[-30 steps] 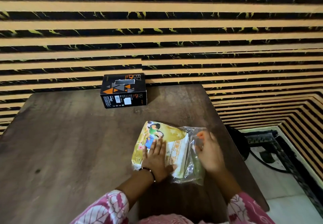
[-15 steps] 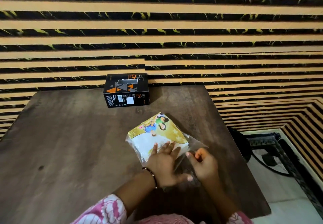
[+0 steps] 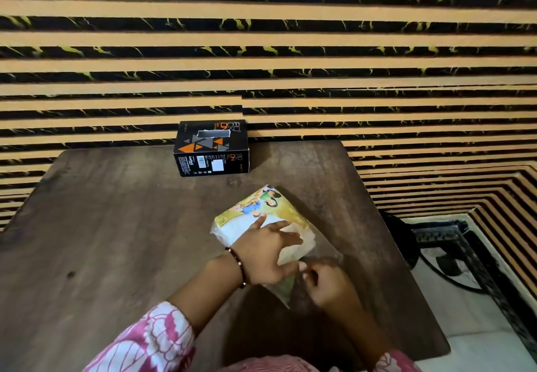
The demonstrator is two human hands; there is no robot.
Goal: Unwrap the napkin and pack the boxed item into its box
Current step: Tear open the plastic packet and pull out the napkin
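Observation:
A napkin pack (image 3: 258, 211) in clear plastic with a yellow printed label lies on the brown table (image 3: 116, 226), right of centre. My left hand (image 3: 267, 252) lies flat on top of it, fingers spread, pressing it down. My right hand (image 3: 325, 281) pinches the loose clear plastic end of the wrapper at the pack's near corner. A black box (image 3: 212, 148) with orange and grey triangles stands shut at the table's far edge, against the wall, well beyond both hands.
A striped orange and black wall (image 3: 261, 52) rises right behind the table. To the right the table ends, with a dark metal frame (image 3: 453, 243) and a white floor below. The table's left half is bare wood.
The pack has been turned and slid a little toward the far side. My right hand has drawn back toward me, pulling the clear plastic end with it. The left hand stays on top.

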